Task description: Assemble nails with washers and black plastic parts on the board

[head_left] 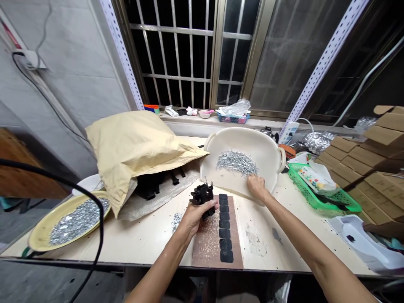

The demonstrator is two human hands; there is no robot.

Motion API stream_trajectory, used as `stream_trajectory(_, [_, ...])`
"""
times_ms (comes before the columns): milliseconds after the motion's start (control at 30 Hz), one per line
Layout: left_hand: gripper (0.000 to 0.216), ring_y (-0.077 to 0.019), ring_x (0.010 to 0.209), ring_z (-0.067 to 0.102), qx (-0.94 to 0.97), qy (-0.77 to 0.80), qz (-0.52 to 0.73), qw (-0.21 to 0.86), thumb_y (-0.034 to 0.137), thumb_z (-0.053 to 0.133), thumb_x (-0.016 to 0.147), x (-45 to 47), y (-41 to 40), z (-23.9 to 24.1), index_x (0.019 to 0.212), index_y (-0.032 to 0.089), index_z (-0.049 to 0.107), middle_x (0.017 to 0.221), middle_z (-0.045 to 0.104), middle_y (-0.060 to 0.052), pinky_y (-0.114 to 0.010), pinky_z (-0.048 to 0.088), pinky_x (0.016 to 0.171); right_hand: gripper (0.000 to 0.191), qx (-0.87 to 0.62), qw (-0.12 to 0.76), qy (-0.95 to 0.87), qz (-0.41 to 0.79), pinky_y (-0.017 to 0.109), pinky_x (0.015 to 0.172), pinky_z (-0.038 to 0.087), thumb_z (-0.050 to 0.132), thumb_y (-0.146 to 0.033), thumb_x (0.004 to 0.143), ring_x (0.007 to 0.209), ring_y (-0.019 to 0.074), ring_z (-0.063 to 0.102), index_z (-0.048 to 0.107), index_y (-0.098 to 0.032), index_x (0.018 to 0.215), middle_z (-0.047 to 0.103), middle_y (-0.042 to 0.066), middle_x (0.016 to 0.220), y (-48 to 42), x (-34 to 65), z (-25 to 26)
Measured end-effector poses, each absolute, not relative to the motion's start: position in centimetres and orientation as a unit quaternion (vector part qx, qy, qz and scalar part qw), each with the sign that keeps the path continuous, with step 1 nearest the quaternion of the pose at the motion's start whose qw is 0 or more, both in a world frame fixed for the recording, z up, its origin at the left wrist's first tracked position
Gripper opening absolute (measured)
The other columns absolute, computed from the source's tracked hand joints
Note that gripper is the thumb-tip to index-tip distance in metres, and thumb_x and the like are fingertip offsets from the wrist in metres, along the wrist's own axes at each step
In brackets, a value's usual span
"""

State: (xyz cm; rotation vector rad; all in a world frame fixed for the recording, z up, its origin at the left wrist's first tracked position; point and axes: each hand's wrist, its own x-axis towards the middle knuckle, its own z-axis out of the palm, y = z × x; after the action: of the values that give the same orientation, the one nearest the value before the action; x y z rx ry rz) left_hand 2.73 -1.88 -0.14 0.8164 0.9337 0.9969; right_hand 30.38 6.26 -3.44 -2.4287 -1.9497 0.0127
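My left hand is closed round a cluster of black plastic parts, with a thin metal pin sticking up from the top, held just above a brown board. A column of several black pieces lies on that board. My right hand reaches into a tilted cream tray, fingers curled down at the near edge of a pile of metal nails. What the fingers hold is hidden.
A tan paper sack lies over more black parts at the left. A yellow dish of small metal bits sits at the table's left end. A green basket and stacked cardboard boxes stand at the right. A black cable arcs across the left foreground.
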Motion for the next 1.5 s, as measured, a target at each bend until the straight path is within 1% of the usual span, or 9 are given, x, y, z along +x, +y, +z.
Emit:
stream_trajectory(267, [0.030, -0.0208, 0.079, 0.065, 0.493, 0.467, 0.528, 0.511, 0.031, 0.075, 0.063, 1.8, -1.7, -1.6, 0.086, 0.013, 0.071, 0.086, 0.072, -0.008, -0.028, 0.048, 0.072, 0.031, -0.786, 0.090, -0.612, 0.004, 0.031, 0.075, 0.044, 0.040, -0.020, 0.085, 0.087, 0.0219, 0.062, 0.060, -0.010, 0.107, 0.065, 0.013, 0.094, 4.1, 29.5, -0.7])
stream_trajectory(333, [0.027, -0.0211, 0.078, 0.065, 0.524, 0.474, 0.529, 0.470, 0.031, 0.073, 0.063, 1.8, -1.2, -2.3, 0.084, 0.013, 0.070, 0.084, 0.071, -0.007, -0.028, 0.048, 0.071, 0.040, -0.745, 0.207, -0.634, 0.020, 0.030, 0.075, 0.046, 0.038, -0.023, 0.087, 0.080, 0.0168, 0.061, 0.047, -0.014, 0.126, 0.065, 0.007, 0.090, 2.9, 28.0, 1.1])
stream_trajectory(400, [0.028, -0.0210, 0.076, 0.065, 0.544, 0.475, 0.519, 0.457, 0.032, 0.072, 0.065, 2.2, -0.9, -2.9, 0.085, 0.013, 0.070, 0.082, 0.071, -0.006, -0.028, 0.047, 0.069, 0.050, -0.639, 0.403, -0.650, 0.080, 0.030, 0.072, 0.049, 0.043, -0.027, 0.087, 0.071, 0.0135, 0.060, 0.033, -0.018, 0.136, 0.063, 0.002, 0.084, 1.2, 25.7, 3.2])
stream_trajectory(467, [0.028, -0.0204, 0.074, 0.064, 0.556, 0.473, 0.506, 0.459, 0.033, 0.071, 0.065, 2.8, -0.8, -3.2, 0.085, 0.013, 0.070, 0.079, 0.070, -0.005, -0.028, 0.047, 0.068, 0.049, -0.514, 0.555, -0.634, 0.162, 0.031, 0.068, 0.052, 0.049, -0.032, 0.086, 0.069, 0.0129, 0.059, 0.036, -0.023, 0.133, 0.062, 0.000, 0.083, -0.6, 22.9, 5.2])
stream_trajectory(600, [0.027, -0.0190, 0.071, 0.063, 0.569, 0.462, 0.479, 0.484, 0.032, 0.071, 0.064, 4.1, -1.1, -2.9, 0.081, 0.011, 0.068, 0.076, 0.069, -0.005, -0.027, 0.045, 0.066, 0.038, -0.437, 0.633, -0.598, 0.226, 0.032, 0.072, 0.053, 0.057, -0.031, 0.083, 0.074, 0.0133, 0.062, 0.044, -0.025, 0.118, 0.062, -0.001, 0.081, -3.1, 18.6, 7.0])
stream_trajectory(833, [0.027, -0.0158, 0.065, 0.059, 0.557, 0.463, 0.464, 0.510, 0.029, 0.071, 0.063, 4.5, -1.7, -1.5, 0.081, 0.011, 0.065, 0.073, 0.066, -0.003, -0.024, 0.043, 0.060, 0.025, -0.454, 0.597, -0.638, 0.172, 0.030, 0.074, 0.050, 0.060, -0.025, 0.081, 0.079, 0.0134, 0.062, 0.053, -0.023, 0.105, 0.062, -0.001, 0.084, -3.4, 17.4, 4.7])
stream_trajectory(1067, [0.035, -0.0220, 0.078, 0.065, 0.552, 0.469, 0.460, 0.513, 0.034, 0.073, 0.064, 4.2, -1.3, -0.8, 0.091, 0.012, 0.069, 0.084, 0.071, -0.007, -0.029, 0.047, 0.071, 0.015, -0.473, 0.536, -0.691, 0.105, 0.032, 0.084, 0.046, 0.055, -0.032, 0.086, 0.095, 0.0163, 0.057, 0.062, -0.023, 0.097, 0.064, 0.003, 0.097, -2.0, 20.1, 3.4])
stream_trajectory(1267, [0.036, -0.0244, 0.081, 0.066, 0.540, 0.500, 0.478, 0.479, 0.037, 0.074, 0.062, 3.2, -1.4, 0.8, 0.089, 0.014, 0.070, 0.086, 0.072, -0.008, -0.031, 0.048, 0.072, 0.025, -0.756, 0.249, -0.605, 0.030, 0.025, 0.072, 0.041, 0.043, -0.028, 0.090, 0.084, 0.0157, 0.058, 0.065, -0.017, 0.092, 0.065, 0.006, 0.092, 3.6, 29.7, 0.2])
stream_trajectory(1500, [0.027, -0.0227, 0.072, 0.065, 0.556, 0.514, 0.467, 0.457, 0.036, 0.076, 0.059, 3.3, -0.2, 0.1, 0.075, 0.014, 0.070, 0.075, 0.071, -0.006, -0.029, 0.048, 0.063, 0.020, -0.814, 0.092, -0.573, 0.032, 0.028, 0.079, 0.037, 0.049, -0.023, 0.086, 0.099, 0.0219, 0.055, 0.064, -0.012, 0.092, 0.062, 0.013, 0.103, 6.5, 32.2, -3.1])
